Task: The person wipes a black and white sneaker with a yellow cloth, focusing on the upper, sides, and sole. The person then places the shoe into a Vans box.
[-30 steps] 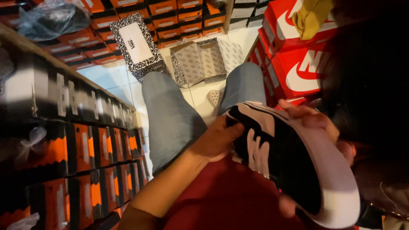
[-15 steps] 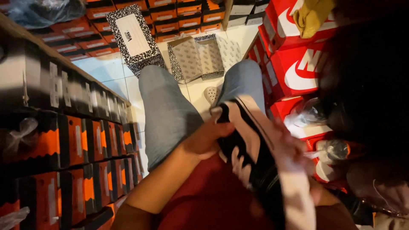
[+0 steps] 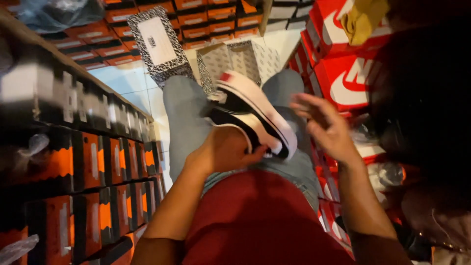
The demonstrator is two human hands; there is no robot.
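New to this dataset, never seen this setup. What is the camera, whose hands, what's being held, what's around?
There is no machine here. One camera sits on a person's head and looks down at their lap, so you see their own arms, red shirt and grey-trousered knees. The left hand grips a black shoe with a white sole from beneath. The right hand is open beside the shoe and holds nothing. On the white tiled floor past the knees stand an open patterned shoebox and its lid. Stacked orange-and-black boxes fill the left, red boxes the right.
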